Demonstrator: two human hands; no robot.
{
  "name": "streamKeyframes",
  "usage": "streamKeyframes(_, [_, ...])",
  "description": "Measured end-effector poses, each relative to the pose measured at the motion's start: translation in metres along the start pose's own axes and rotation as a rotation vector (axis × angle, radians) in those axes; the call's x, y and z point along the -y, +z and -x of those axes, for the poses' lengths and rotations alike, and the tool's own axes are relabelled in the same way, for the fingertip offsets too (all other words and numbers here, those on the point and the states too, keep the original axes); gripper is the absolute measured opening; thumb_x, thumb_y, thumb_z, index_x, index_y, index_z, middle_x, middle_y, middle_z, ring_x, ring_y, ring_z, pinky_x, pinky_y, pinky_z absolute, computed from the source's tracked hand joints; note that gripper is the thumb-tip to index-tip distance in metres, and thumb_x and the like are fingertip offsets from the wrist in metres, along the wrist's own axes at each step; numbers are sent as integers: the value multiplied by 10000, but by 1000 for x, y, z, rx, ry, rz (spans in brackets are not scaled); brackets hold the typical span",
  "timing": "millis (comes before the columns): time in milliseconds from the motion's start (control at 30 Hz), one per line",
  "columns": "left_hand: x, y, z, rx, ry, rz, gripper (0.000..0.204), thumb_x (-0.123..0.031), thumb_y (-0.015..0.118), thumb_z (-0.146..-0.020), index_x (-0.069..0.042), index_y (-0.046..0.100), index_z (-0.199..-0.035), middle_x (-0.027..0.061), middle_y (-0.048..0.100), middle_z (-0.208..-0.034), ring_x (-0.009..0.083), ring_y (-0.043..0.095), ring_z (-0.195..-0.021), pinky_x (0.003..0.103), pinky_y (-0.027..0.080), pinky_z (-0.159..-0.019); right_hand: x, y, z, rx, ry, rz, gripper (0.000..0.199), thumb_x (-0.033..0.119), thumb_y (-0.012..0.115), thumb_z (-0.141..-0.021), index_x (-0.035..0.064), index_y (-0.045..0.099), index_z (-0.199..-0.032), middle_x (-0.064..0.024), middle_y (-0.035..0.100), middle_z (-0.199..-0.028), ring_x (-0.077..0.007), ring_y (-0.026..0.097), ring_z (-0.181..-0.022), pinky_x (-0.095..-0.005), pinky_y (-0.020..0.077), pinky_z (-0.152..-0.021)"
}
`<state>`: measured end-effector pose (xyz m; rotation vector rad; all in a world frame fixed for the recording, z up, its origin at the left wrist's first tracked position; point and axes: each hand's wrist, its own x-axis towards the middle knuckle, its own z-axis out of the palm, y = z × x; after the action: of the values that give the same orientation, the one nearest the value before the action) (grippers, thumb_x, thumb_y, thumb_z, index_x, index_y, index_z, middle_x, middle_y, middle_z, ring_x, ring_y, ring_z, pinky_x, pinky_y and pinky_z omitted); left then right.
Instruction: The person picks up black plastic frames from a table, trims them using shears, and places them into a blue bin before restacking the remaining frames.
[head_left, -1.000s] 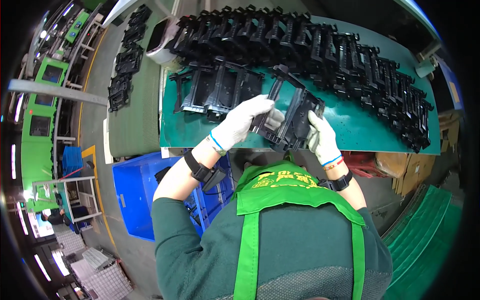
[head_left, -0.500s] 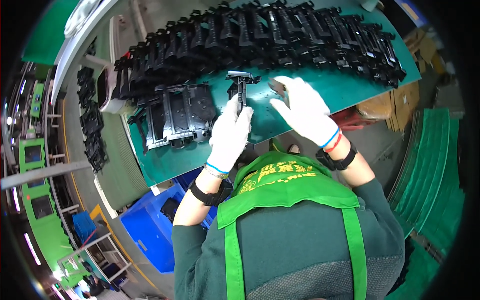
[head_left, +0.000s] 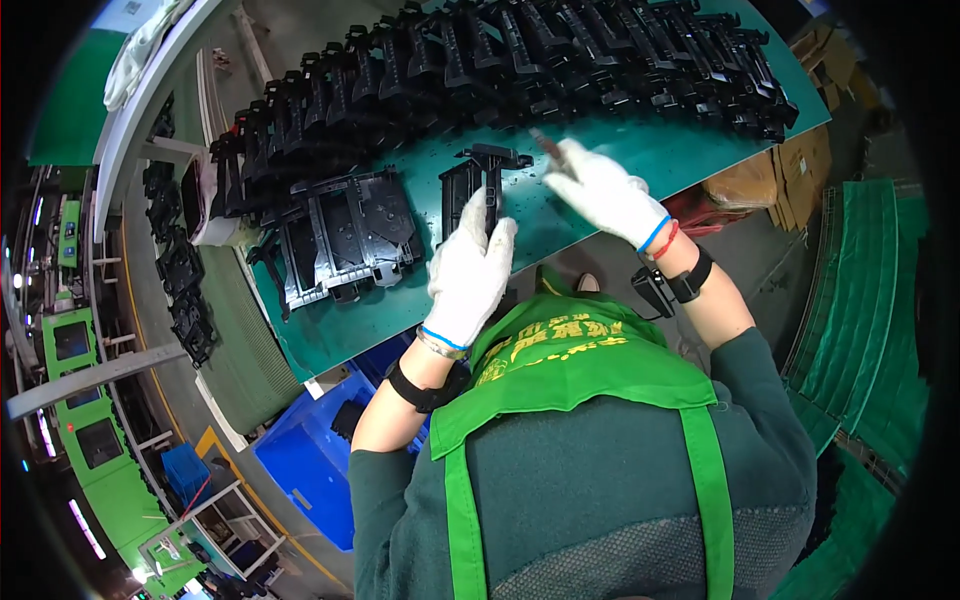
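In a white knit glove, my left hand (head_left: 466, 280) is closed on the near end of a black plastic frame (head_left: 462, 190). The frame has a crossbar at its far end and is held over the green tabletop (head_left: 345, 335). My right hand (head_left: 605, 195), also gloved, pinches a short dark tool (head_left: 546, 143) whose exact kind I cannot make out. It is to the right of the frame, apart from it, with the tool tip toward the row of black parts (head_left: 460, 60). Left of my left hand lie flat black plastic frames (head_left: 350, 235).
The row of similar black parts curves along the table's far side. A blue bin (head_left: 315, 460) stands below the near left edge. Cardboard (head_left: 800, 175) lies beyond the right edge. At the left, a green conveyor belt (head_left: 240, 340) runs beside more black parts (head_left: 180, 270).
The black frame has turned in my left hand, showing more of its side. My right hand, still with the dark tool, has shifted a little farther away across the table.
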<state>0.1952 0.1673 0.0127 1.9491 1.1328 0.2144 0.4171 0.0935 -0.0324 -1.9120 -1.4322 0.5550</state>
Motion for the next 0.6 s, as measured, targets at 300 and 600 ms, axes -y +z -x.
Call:
streamKeyframes(300, [3,-32,23,-10,115,557,403,-295,559,-1041,-36,563,-1350,76,664,-861,179,647,-808,321,536,-821,9,-7,54,-89,388,-393,260,259,619,-1008,41,555,-1133,-73,605,-927,-220,555,-770,-362,481,-732])
streamKeyframes(600, [35,-45,25,-257,26,1291,281,-312,538,-1089,-40,597,-1125,8,512,-723,129,493,-670,288,490,-700,45,8,54,-325,-248,91,363,156,754,-877,53,555,-1163,-97,556,-909,-269,568,-796,-392,474,-735])
